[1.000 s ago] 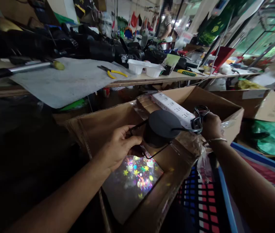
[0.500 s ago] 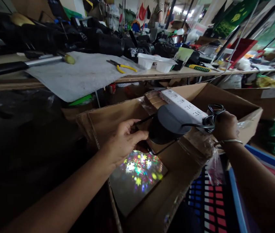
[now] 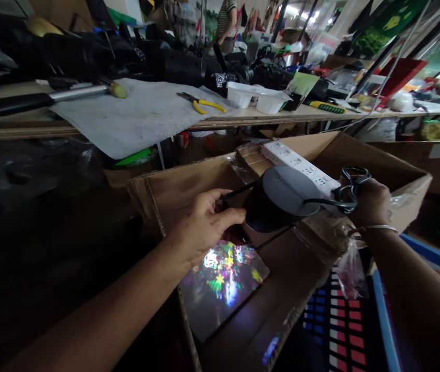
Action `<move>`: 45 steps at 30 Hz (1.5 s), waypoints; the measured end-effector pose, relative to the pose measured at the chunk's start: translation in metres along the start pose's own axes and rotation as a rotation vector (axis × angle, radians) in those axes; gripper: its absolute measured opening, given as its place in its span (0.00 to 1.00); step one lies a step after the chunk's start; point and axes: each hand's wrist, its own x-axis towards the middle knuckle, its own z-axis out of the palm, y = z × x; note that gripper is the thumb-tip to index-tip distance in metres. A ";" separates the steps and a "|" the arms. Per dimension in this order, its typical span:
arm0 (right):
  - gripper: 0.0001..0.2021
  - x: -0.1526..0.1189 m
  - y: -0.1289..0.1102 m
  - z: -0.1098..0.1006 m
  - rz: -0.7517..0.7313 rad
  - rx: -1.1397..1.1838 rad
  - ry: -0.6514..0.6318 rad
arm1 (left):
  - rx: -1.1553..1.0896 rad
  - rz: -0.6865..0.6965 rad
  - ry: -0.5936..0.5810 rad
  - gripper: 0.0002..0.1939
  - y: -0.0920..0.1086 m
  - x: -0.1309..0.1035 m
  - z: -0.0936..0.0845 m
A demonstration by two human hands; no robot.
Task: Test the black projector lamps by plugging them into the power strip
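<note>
I get a black lamp (image 3: pixel 282 196), its cord (image 3: pixel 326 201) black too, and a white power strip (image 3: pixel 301 166) dotted with dark slots. The light patch (image 3: pixel 222 279) shows me yellow snowflakes among green, violet, blue and white blotches, over a grey board (image 3: pixel 206 318). The box (image 3: pixel 192 181) is plain brown. I pick out yellow handles on the pliers (image 3: pixel 212 106), 2 white tubs (image 3: pixel 269 102), a pale grey cloth (image 3: pixel 138 116), a silver bracelet (image 3: pixel 378 227), a striped shirt (image 3: pixel 225 18), and a basket (image 3: pixel 344 310) gridded black over red, white and blue.

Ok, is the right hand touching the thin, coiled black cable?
Touching. In the head view, the right hand grips the coiled black cable, with some loops poking out beside it.
</note>
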 end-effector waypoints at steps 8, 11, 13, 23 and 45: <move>0.17 0.003 0.009 0.006 0.000 -0.047 0.042 | -0.033 0.020 -0.045 0.16 -0.001 0.000 -0.002; 0.18 0.003 0.007 0.005 0.000 -0.051 0.023 | -0.032 0.018 -0.046 0.16 -0.001 0.000 -0.003; 0.18 0.002 0.005 0.003 0.004 -0.050 0.016 | -0.031 0.014 -0.040 0.17 -0.002 -0.001 -0.003; 0.18 -0.004 0.007 0.003 -0.148 0.019 0.114 | -0.011 0.007 -0.032 0.15 0.007 -0.005 -0.003; 0.09 -0.013 -0.008 -0.015 0.002 0.399 0.008 | -0.056 0.060 -0.069 0.09 0.007 -0.003 0.001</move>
